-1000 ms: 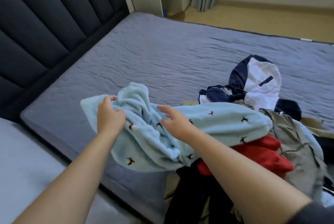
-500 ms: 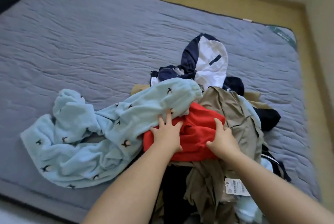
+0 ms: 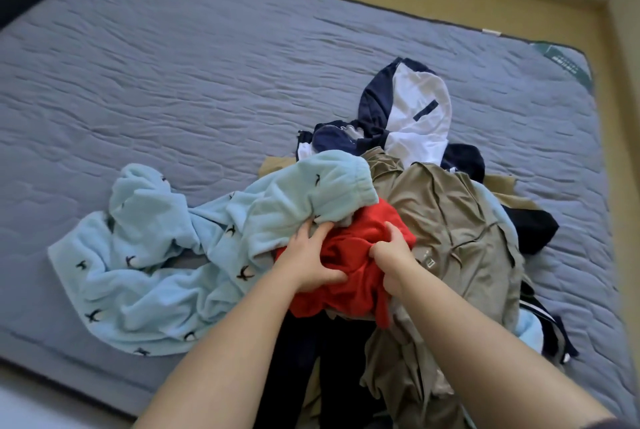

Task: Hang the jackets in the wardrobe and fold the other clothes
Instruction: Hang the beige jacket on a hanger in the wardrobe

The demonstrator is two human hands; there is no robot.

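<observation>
We are near the start of the job, as far as we can tell. A big pile of clothes sits on the bed (image 3: 207,82), and nothing here looks folded yet. We see no wardrobe and no hangers, so no jacket looks hung up either. Our left hand (image 3: 308,262) and our right hand (image 3: 393,255) are both on the red top (image 3: 349,276), which lies in the middle of the pile. The left fingers (image 3: 313,232) are bent and press into the red cloth, with the thumb pinching a fold. The right fingers (image 3: 394,234) are curled tight around a bunch of it. So we think we are picking the red top as the next thing to fold. The light blue fleece (image 3: 145,272) with little dark birds lies spread out and rumpled to the left, part of it over the pile. A tan jacket (image 3: 450,220) lies just right of the red top, and a navy and white jacket (image 3: 412,109) lies at the far side. Dark clothes hang below. Almost all the work is left: jackets to hang, the rest to fold.
</observation>
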